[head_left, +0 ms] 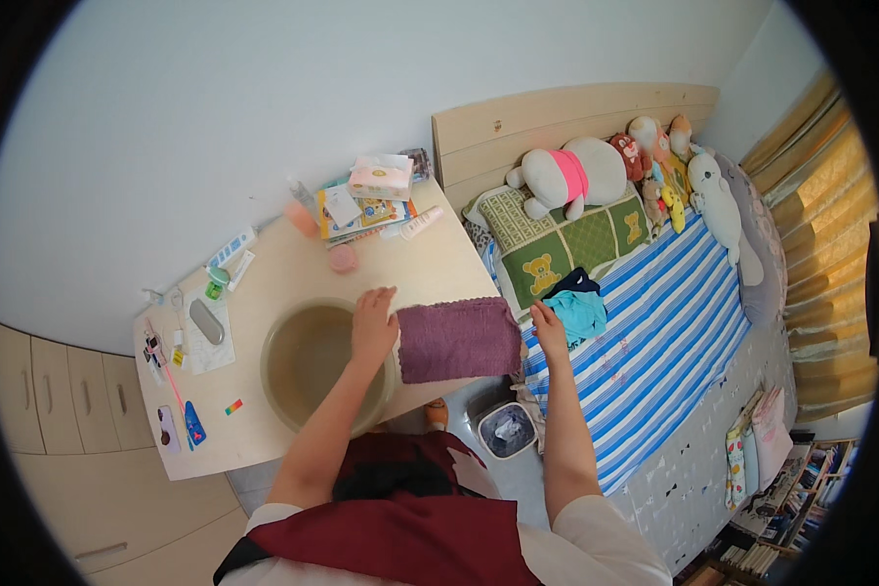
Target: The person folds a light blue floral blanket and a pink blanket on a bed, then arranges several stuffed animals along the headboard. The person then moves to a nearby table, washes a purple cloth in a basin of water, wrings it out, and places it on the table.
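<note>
A purple towel (460, 340) lies spread flat along the front edge of a pale wooden desk (439, 271). My left hand (373, 326) is over the right rim of a large beige basin (282, 351), just left of the towel, with nothing seen in it; its fingers are close together and the thumb is apart. To the right of the towel, my right hand (550, 331) is raised beyond the desk's edge, thumb near the fingertips, and whether it pinches anything is not clear. Past its fingers, a turquoise garment (577, 313) lies on the bed.
Books and papers with a pink tissue box (381, 177) stand at the desk's back, a round pink container (343, 258) before them. Small items, including a grey case (206, 322), lie on the left. A waste bin (507, 430) stands on the floor between desk and striped bed (652, 344).
</note>
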Demonstrator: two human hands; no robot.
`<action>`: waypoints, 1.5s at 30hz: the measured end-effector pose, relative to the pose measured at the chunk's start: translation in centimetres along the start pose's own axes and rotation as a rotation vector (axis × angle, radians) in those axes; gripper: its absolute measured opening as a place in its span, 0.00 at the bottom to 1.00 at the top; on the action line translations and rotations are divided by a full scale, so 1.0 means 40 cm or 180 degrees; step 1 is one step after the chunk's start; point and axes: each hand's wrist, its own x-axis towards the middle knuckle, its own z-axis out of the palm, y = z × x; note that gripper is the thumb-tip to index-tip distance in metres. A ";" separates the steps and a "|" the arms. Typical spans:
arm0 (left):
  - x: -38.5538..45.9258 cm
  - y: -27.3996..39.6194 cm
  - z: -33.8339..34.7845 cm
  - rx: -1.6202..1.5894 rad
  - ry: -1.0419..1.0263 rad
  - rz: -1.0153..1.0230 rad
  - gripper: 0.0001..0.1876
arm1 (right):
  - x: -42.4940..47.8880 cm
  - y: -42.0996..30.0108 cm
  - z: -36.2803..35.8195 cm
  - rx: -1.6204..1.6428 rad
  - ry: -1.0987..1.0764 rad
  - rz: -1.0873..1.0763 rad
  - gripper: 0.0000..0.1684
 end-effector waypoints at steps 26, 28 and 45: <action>-0.592 -0.394 -0.271 -0.2914 0.0255 -0.3175 0.20 | -0.321 -0.249 0.472 -0.0604 -0.1299 -0.0342 0.18; -0.597 -0.387 -0.260 -0.3503 0.0464 -0.3210 0.20 | -0.327 -0.232 0.516 -0.0591 -0.1417 -0.0192 0.20; -0.662 -0.568 -0.365 -0.3639 0.1231 -0.3180 0.20 | -0.495 -0.257 0.720 -0.0622 -0.2100 0.0510 0.19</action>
